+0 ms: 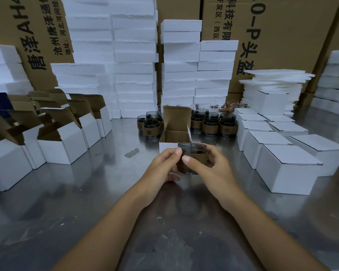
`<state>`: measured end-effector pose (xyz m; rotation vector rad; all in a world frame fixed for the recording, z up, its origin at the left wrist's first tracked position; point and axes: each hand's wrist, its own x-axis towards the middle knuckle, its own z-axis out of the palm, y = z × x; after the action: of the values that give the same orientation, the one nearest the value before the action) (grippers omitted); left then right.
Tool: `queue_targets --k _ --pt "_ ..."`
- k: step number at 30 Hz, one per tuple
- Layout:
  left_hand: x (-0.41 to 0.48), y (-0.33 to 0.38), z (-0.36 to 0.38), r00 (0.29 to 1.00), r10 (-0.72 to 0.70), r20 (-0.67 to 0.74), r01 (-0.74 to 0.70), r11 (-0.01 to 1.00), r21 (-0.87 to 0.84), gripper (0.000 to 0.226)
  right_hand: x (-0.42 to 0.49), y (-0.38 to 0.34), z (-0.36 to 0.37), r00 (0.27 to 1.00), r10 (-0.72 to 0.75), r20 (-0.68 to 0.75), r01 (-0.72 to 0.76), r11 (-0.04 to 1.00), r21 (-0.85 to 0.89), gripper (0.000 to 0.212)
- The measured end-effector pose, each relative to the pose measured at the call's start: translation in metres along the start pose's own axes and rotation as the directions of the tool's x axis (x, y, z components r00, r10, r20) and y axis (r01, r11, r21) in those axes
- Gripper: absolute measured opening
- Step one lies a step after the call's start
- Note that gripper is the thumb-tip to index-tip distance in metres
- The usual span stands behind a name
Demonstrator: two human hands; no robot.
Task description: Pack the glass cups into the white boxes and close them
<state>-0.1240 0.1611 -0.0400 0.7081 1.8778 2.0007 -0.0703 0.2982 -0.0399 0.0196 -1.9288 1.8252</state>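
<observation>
Both hands are on one glass cup (192, 156). The left hand (162, 169) pinches its side between the thumb and curled fingers. The right hand (211, 171) wraps the other side, with its thumb laid across the brown sleeve. The cup is upright, mouth up, and seems to be held just off the steel worktop (86, 202), about midway between the left and right edges.

Directly beyond the cup, on the side away from the person, sits the open white box (167, 147). Its mouth faces up and its lid flap stands at the far side. The cup covers the box's near right corner from here. The box centre lies forward and slightly toward the left hand, which I judge to be the nearer one. With the cup's axis already vertical, it looks to need only a lift, a short carry forward and a lowering in.

Behind the box, toward the back edge, more sleeved cups (209, 126) are clustered. Closed boxes (286, 167) line the right side and open empty boxes (67, 141) line the left. Foam stacks (133, 55) rise along the back.
</observation>
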Motion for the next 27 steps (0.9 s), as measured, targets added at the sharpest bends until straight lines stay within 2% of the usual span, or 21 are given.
queue_targets --k 4,7,9,14,18,27 --pt "0.002 -0.004 -0.002 0.999 0.019 -0.036 -0.018 0.999 0.026 0.041 0.000 -0.006 -0.001 0.987 0.157 0.028 -0.160 0.977 0.138 0.031" --pt "0.003 -0.004 -0.002 0.999 0.032 -0.041 -0.031 0.999 0.027 0.033 0.000 -0.011 -0.002 0.970 0.235 0.069 -0.244 0.948 0.206 0.056" --pt "0.003 -0.004 -0.002 0.998 0.038 -0.044 -0.037 0.999 0.031 0.036 0.000 -0.013 -0.003 0.957 0.272 0.100 -0.288 0.931 0.225 0.065" --pt "0.000 -0.001 -0.002 1.000 0.028 -0.010 -0.027 0.998 0.050 0.046 0.000 -0.013 -0.003 0.933 0.345 0.104 -0.359 0.911 0.202 0.068" --pt "-0.001 -0.002 0.001 1.000 0.004 0.010 -0.004 0.999 0.035 0.051 0.000 -0.012 -0.003 0.921 0.376 0.106 -0.387 0.915 0.118 0.047" --pt "-0.001 -0.001 0.000 0.999 0.039 -0.010 -0.039 0.998 0.044 0.053 0.000 -0.015 -0.002 0.915 0.403 0.037 -0.403 0.901 0.158 0.052"
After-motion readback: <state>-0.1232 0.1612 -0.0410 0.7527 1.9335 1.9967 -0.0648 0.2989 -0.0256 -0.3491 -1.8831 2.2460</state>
